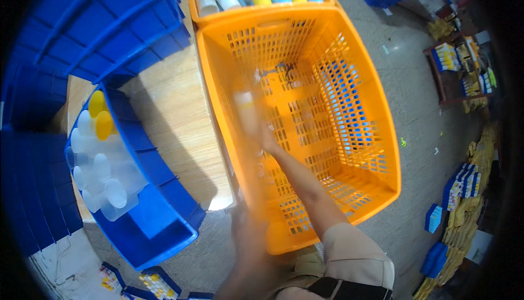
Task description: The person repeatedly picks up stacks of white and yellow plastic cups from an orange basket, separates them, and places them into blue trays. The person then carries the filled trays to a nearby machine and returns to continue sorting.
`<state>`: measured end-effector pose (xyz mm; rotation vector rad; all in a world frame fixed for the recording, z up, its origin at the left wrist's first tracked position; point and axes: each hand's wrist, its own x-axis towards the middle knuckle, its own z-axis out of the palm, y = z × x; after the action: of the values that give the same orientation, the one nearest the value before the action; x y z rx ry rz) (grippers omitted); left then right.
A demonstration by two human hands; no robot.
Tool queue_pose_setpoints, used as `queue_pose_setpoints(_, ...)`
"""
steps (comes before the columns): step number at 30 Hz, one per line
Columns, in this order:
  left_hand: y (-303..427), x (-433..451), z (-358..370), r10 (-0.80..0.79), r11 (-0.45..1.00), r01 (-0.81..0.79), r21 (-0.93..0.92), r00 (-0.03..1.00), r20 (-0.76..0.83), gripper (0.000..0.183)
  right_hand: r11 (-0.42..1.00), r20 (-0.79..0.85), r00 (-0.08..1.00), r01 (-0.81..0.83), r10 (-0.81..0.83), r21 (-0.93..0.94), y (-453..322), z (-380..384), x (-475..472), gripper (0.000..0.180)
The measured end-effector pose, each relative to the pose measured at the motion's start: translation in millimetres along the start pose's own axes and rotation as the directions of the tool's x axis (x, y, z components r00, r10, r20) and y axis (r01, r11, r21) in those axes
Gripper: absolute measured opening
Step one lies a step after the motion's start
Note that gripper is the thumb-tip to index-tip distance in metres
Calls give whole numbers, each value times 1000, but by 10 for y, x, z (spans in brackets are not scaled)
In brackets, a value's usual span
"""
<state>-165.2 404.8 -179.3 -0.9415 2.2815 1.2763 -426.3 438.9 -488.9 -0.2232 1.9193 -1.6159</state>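
Note:
An orange slotted plastic basket (387, 136) stands before me. My right hand (264, 138) reaches inside near its left wall, strongly blurred; a pale shape with a white and yellow patch shows just beyond, and whether I hold it cannot be told. My left hand (242, 218) is a blur by the basket's lower left rim, its fingers not distinguishable. To the left, a blue plastic bin (163, 208) holds translucent white plastic cups or tubes (116, 192) and yellow ones (104, 125) on a light wooden tabletop (176, 95). Dark bits lie on the basket's floor.
Behind the basket, a second orange basket (262, 8) holds white, blue and yellow tubes. Stacked blue bins (110, 17) rise at the left. Small filled blue boxes (434, 218) stand on the grey floor at right and bottom left, with a cart (446, 85) farther right.

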Motion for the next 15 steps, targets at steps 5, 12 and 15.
queue_pose_setpoints(5, 352, -323, -845, 314, 505, -233, -831, 946, -75, 73, 872, 16, 930, 350, -367, -343, -1936, -275, -1689, 68)
queue_pose_setpoints(12, 115, -801, -2250, 312, 426, -85, -901, 948, 58, 45, 315, 312, 724, 589, -616, -744, -3761, 536, -2927, 69)
queue_pose_setpoints(15, -139, -967, -2551, 219, 487, -144, -861, 975, -39, 26, 175, 436, 699, 619, -567, -766, -4100, 1120, -3192, 62)
